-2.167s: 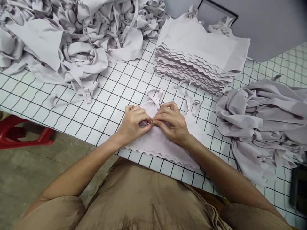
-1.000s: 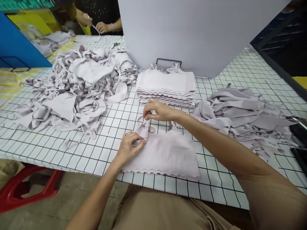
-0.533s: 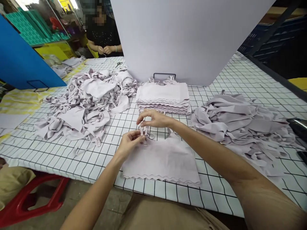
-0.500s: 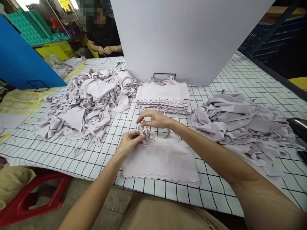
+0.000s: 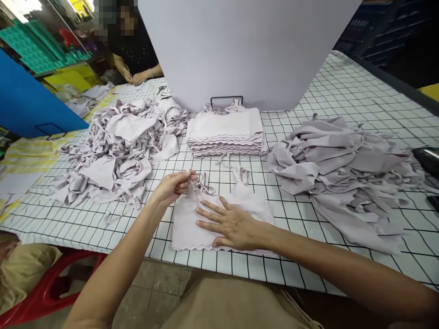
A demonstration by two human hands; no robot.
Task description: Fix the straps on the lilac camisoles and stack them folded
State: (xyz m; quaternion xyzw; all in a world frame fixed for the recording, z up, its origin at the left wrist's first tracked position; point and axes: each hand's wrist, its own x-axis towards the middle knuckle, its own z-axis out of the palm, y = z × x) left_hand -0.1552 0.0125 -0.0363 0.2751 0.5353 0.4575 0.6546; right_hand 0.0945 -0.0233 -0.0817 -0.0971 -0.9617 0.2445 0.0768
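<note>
A pale lilac strappy top (image 5: pixel 188 228) lies on the checked table cover in front of me, its wavy hem toward me and its thin straps toward the far side. My left hand (image 5: pixel 173 186) pinches the left shoulder strap (image 5: pixel 195 185) between thumb and fingertips, above the garment's upper left corner. Flat on the fabric rests my right hand (image 5: pixel 236 224), fingers spread and pointing left, holding nothing. Looped straps (image 5: pixel 242 175) stick up at the upper right corner. Just beyond is a neat stack of similar tops (image 5: pixel 222 128).
Loose heaps of lilac garments lie left (image 5: pixel 126 132) and right (image 5: pixel 332 155). A large pale panel (image 5: pixel 236 55) stands behind the stack, a blue panel (image 5: pixel 30 100) at far left. Small scissors (image 5: pixel 161 90) lie near a co-worker (image 5: pixel 133 50). A red stool (image 5: pixel 58 283) is below left.
My right hand has left the strap and now lies flat on the top. My left hand has moved slightly up and left with the strap. The view has shifted a little.
</note>
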